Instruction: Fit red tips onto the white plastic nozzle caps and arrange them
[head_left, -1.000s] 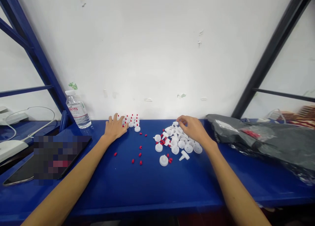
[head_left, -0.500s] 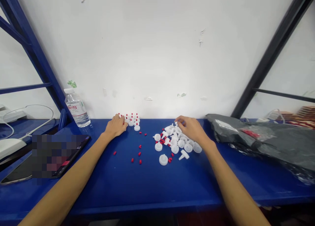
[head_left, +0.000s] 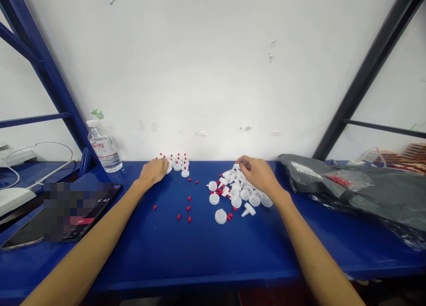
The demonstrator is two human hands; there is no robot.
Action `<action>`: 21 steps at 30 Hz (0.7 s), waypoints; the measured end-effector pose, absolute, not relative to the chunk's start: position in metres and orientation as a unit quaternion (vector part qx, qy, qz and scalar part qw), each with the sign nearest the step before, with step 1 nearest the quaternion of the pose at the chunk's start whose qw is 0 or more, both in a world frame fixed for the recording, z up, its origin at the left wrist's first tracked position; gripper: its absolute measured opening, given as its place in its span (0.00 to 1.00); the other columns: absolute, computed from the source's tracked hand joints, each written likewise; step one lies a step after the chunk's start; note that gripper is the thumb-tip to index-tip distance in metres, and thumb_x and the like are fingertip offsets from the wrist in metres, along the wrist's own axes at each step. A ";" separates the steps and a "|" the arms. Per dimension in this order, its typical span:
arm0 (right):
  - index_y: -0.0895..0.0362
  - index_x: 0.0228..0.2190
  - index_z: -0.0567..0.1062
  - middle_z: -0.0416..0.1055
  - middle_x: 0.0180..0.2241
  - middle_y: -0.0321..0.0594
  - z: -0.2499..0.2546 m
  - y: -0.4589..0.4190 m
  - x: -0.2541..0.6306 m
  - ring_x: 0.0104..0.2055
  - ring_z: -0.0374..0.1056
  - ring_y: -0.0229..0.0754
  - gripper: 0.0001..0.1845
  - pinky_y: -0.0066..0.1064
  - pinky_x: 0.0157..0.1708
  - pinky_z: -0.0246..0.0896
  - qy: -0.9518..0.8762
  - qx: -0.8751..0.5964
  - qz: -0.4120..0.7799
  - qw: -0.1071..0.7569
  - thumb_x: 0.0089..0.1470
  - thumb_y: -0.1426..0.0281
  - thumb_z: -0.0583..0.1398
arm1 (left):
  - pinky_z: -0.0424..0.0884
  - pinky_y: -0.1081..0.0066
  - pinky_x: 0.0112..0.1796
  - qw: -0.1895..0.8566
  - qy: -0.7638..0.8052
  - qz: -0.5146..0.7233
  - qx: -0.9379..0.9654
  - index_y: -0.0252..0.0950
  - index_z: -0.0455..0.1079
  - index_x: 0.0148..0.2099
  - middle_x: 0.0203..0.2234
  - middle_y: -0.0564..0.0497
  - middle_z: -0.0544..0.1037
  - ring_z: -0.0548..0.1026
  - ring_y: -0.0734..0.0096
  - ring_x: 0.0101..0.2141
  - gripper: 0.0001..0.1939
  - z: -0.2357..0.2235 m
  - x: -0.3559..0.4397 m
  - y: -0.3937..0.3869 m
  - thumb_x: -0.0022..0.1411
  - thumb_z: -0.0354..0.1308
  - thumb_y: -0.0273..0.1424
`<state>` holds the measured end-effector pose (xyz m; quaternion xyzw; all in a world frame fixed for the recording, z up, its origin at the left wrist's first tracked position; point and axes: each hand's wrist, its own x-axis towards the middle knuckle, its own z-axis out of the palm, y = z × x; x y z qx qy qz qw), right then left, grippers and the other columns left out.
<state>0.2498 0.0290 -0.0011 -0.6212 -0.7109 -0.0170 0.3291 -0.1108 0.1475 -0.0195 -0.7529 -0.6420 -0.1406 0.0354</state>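
Observation:
My left hand [head_left: 153, 172] rests at the back left of the blue table [head_left: 186, 252], its fingers curled beside a cluster of white nozzle caps with red tips [head_left: 177, 166]. One white cap shows right at its fingertips; what the fingers grip is hidden. Over the back of a loose heap of white nozzle caps [head_left: 244, 194], my right hand [head_left: 256, 172] pinches a white nozzle cap [head_left: 236, 166] between thumb and forefinger. Small red tip caps [head_left: 188, 208] lie scattered mid-table, and several more are mixed into the heap.
A water bottle [head_left: 105, 148] stands against the wall at left. A phone [head_left: 96, 212] lies left of my left forearm. On the right lies a grey plastic bag [head_left: 366, 195] with a clear packet of red pieces [head_left: 339, 180]. Rack posts [head_left: 362, 70] rise on both sides.
My left hand has shifted slightly left and toward me, uncovering more of the white caps and a red tip behind it. My right hand stays almost still over the heap.

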 end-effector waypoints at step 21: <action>0.50 0.47 0.70 0.75 0.45 0.39 -0.016 0.041 0.202 0.51 0.71 0.45 0.30 0.35 0.46 0.71 -0.409 -0.435 0.355 0.719 0.60 0.41 0.47 | 0.67 0.65 0.36 -0.190 -0.455 -0.409 -0.768 0.38 0.74 0.28 0.31 0.38 0.83 0.80 0.57 0.33 0.23 0.007 0.155 0.081 0.71 0.43 0.34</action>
